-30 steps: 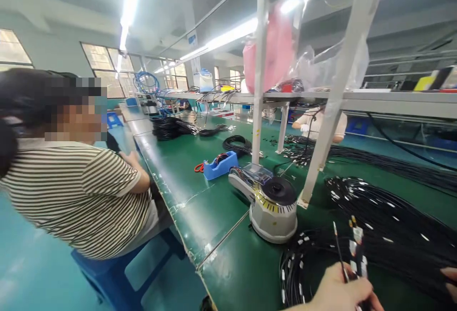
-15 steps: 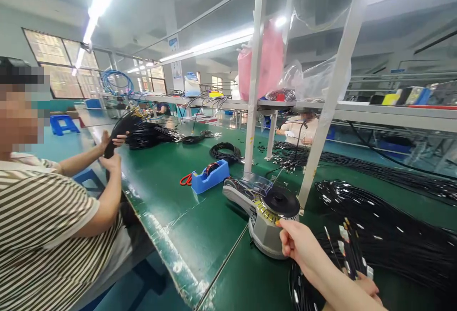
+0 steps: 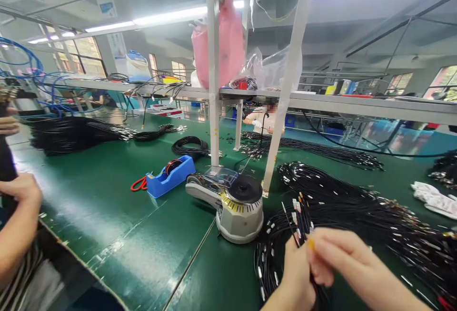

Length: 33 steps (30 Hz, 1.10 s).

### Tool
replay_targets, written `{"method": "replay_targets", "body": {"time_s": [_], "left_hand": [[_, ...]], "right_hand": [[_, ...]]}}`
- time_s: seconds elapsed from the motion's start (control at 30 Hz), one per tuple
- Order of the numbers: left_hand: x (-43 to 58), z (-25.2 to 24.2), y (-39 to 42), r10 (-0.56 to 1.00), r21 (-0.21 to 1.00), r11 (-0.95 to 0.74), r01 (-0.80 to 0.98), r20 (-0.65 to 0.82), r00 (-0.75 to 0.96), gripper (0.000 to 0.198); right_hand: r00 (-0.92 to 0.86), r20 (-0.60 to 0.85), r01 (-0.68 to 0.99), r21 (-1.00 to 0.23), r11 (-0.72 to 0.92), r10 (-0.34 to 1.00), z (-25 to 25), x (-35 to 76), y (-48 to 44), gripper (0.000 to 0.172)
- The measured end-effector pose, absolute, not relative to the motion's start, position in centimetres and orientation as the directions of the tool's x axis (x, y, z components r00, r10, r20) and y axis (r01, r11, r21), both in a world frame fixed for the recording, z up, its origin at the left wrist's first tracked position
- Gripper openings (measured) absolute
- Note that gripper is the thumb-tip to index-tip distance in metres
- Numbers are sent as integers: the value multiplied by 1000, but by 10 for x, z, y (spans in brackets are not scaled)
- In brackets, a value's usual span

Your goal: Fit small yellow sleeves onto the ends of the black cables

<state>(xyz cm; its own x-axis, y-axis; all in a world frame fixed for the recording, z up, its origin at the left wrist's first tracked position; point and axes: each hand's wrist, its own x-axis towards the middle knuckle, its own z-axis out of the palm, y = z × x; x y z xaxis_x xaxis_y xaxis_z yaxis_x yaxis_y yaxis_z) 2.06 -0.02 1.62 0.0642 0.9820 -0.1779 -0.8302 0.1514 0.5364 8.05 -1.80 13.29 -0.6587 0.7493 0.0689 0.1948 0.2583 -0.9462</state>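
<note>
My left hand is closed around a bunch of black cables whose ends carry white labels and metal tips. My right hand is beside it, thumb and finger pinching a small piece of yellow tape against the cables. How far the tape goes round them is hidden by the fingers. Beyond my hands, to the left, stands a grey round tape dispenser with a black disc on top and yellow at its rim. Coiled black cables lie under and around my hands.
A blue tape holder and red-handled scissors lie left of the dispenser. White posts carry a shelf. Cable bundles spread rightward near white gloves. At left, a co-worker's hand grips dark cables.
My right hand has left the dispenser with the yellow tape and come to the cables in my left hand. The view has turned right, so the co-worker is mostly out of frame.
</note>
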Motion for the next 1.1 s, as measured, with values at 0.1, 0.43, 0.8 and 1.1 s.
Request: {"method": "replay_targets", "body": {"time_s": [0.1,0.43,0.8,1.1], "left_hand": [[22,25,-5,989,602,119,-789,-140,43,31],[28,27,-8,988,695,129,-707,-148,35,26],[32,23,-2,983,760,166,-629,-175,48,32],[32,21,-2,978,763,193,-617,-199,60,30]], "right_hand": [[-563,105,217,-938,269,820,118,120,11,38],[-582,168,306,-862,405,796,68,148,31,37],[-656,199,254,-851,461,728,43,149,48,37],[-667,187,234,-867,441,721,39,153,51,37]]}}
